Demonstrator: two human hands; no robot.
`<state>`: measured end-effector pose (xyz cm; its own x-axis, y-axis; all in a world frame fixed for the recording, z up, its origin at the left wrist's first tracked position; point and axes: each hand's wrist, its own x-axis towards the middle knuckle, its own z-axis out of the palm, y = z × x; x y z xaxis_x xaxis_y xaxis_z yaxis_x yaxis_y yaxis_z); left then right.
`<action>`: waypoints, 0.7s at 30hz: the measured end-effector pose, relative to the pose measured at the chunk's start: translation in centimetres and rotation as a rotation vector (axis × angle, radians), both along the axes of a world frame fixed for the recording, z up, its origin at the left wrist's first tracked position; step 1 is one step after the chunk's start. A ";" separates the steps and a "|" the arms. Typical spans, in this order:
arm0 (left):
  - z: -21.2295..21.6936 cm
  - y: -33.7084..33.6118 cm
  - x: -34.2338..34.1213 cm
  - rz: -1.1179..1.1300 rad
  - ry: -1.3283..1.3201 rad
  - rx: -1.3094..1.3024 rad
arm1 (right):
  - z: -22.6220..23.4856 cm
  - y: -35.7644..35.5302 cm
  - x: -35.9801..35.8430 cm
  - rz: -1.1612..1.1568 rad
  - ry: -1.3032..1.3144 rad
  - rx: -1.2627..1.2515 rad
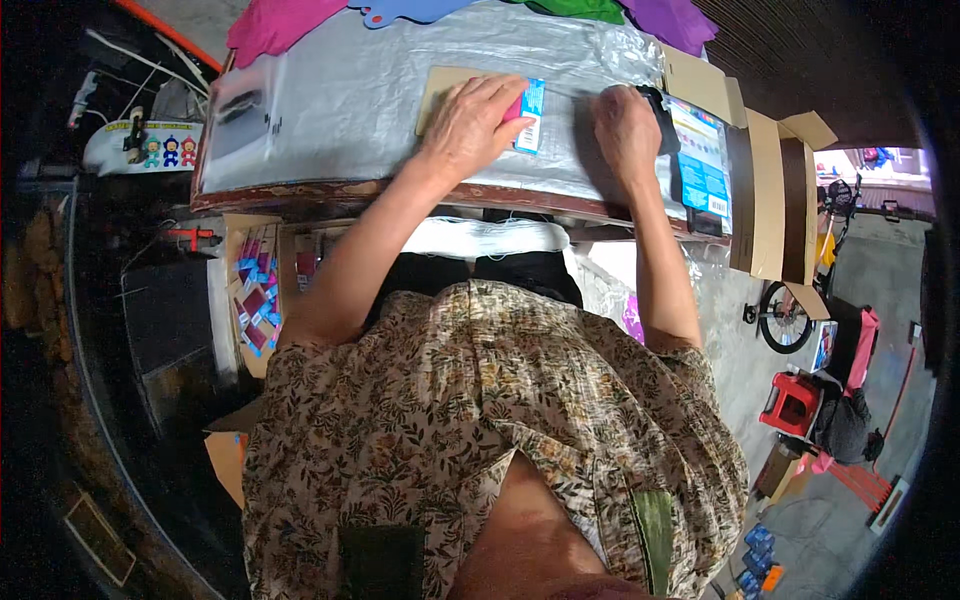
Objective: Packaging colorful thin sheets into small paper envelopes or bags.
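Note:
My left hand lies palm down with fingers stretched over a flat tan card. Beside its thumb a blue printed card with a barcode sticks out, and a bit of pink shows between thumb and forefinger. My right hand rests at the right of the table with its fingers curled in. Against its outer side sits a black object whose kind I cannot tell. What those fingers hold, if anything, is hidden. Just right lies a stack of blue and white printed packages.
A silvery sheet covers the table. Pink, blue, green and purple sheets lie along the far edge. A clear plastic bag is at left. An open cardboard box stands right; another box with packages sits below left.

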<state>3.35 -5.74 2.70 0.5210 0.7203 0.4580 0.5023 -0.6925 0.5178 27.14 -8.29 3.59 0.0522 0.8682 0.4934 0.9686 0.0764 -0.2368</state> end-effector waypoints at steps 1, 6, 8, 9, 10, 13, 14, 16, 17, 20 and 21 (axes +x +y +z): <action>-0.4 0.1 0.0 0.010 0.033 0.075 | -0.2 -0.2 0.2 -0.008 0.007 0.012; -1.7 0.1 0.1 -0.010 0.164 0.095 | -1.2 -0.1 -0.1 -0.057 -0.041 0.048; -2.0 0.0 0.0 -0.033 0.198 0.030 | -1.5 0.6 -1.4 -0.077 -0.072 0.052; -2.1 0.0 0.0 -0.026 0.208 0.056 | -1.7 1.2 -2.3 -0.032 -0.113 0.033; -2.2 0.1 -0.1 -0.017 0.218 0.083 | -1.8 1.6 -3.1 0.015 -0.154 0.015; -2.4 0.3 0.1 -0.012 0.244 0.119 | -1.5 2.1 -4.9 0.139 -0.191 0.044; -2.5 0.3 0.2 -0.009 0.260 0.129 | -1.2 2.2 -5.0 0.206 -0.207 0.059; -2.5 0.3 0.1 -0.006 0.279 0.138 | 0.3 1.7 -3.0 0.181 -0.148 -0.018; -2.5 0.3 0.1 0.000 0.273 0.126 | 0.8 1.3 -1.1 0.165 -0.093 -0.093; -2.5 0.1 0.1 0.006 0.259 0.097 | 1.5 0.6 7.7 -0.028 -0.077 0.083; -2.6 0.1 -0.1 0.017 0.264 0.098 | 2.6 0.0 9.8 -0.094 -0.099 0.114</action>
<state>3.29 -5.67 0.07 0.6197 0.6889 0.3760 0.6228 -0.7232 0.2986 36.90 -8.30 6.15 0.0770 0.7997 0.5954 0.9908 0.0053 -0.1353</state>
